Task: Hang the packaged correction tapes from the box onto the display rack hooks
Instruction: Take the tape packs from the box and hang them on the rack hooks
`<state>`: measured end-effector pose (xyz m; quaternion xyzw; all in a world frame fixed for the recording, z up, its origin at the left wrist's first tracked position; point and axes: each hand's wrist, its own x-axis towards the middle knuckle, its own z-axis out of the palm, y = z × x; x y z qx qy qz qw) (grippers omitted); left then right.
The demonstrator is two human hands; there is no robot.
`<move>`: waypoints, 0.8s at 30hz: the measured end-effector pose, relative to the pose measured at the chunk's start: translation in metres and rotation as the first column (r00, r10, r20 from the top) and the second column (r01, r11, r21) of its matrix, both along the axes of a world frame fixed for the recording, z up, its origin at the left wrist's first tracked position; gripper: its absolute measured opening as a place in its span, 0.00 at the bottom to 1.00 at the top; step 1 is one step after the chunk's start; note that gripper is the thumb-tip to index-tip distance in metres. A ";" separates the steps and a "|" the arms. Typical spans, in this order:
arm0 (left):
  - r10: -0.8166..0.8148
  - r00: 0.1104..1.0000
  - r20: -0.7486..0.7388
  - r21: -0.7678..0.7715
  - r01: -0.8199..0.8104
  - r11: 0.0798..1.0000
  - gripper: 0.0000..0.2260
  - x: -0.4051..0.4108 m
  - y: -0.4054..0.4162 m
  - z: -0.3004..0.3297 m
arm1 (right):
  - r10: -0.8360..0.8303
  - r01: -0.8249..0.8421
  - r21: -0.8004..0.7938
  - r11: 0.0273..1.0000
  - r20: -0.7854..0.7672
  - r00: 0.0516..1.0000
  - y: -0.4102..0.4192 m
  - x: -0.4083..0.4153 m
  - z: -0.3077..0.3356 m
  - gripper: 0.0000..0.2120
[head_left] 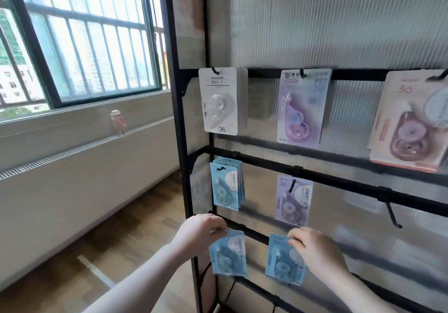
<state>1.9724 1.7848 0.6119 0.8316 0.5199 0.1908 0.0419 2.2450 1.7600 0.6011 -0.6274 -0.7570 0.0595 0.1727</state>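
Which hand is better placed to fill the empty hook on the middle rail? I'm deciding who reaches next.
Probably the right hand: it is nearer the empty hook, up to its right. The left hand holds a blue pack at the rack's far-left edge.

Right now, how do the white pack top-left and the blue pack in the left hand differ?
The white pack hangs on a top-rail hook, untouched; the blue pack sits at the lowest rail, its top pinched by the left hand. White card shows a clear dispenser; blue card a blue one. Both are carded correction tapes.

Black display rack with white, lilac, pink, blue correction-tape packs, apparently on hooks.
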 end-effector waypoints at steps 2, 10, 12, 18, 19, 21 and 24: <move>0.007 1.000 0.019 0.023 -0.007 1.000 0.08 0.001 0.007 0.011 | -0.007 0.007 0.015 1.000 0.015 1.000 0.001 0.002 0.008 0.08; -0.022 0.996 0.091 0.111 0.011 0.994 0.08 -0.011 0.040 0.046 | -0.013 0.012 0.042 0.999 0.041 0.999 0.007 -0.008 0.027 0.09; -0.018 0.992 0.122 0.141 0.000 0.990 0.07 -0.015 0.050 0.052 | -0.020 0.018 0.048 0.999 0.042 0.999 0.009 -0.011 0.031 0.09; -0.043 0.987 0.152 0.219 0.009 0.976 0.06 -0.018 0.080 0.056 | -0.051 0.048 0.054 0.997 0.054 0.997 0.014 -0.013 0.037 0.09; -0.050 0.987 0.152 0.226 0.014 0.974 0.06 -0.018 0.085 0.056 | -0.056 0.053 0.055 0.997 0.054 0.997 0.015 -0.013 0.038 0.09; -0.065 0.987 0.146 0.229 0.030 0.973 0.06 -0.017 0.094 0.056 | -0.067 0.063 0.058 0.996 0.060 0.996 0.018 -0.013 0.041 0.09; -0.092 0.987 0.134 0.232 0.059 0.971 0.07 -0.015 0.105 0.055 | -0.082 0.079 0.066 0.995 0.046 0.996 0.024 -0.014 0.043 0.09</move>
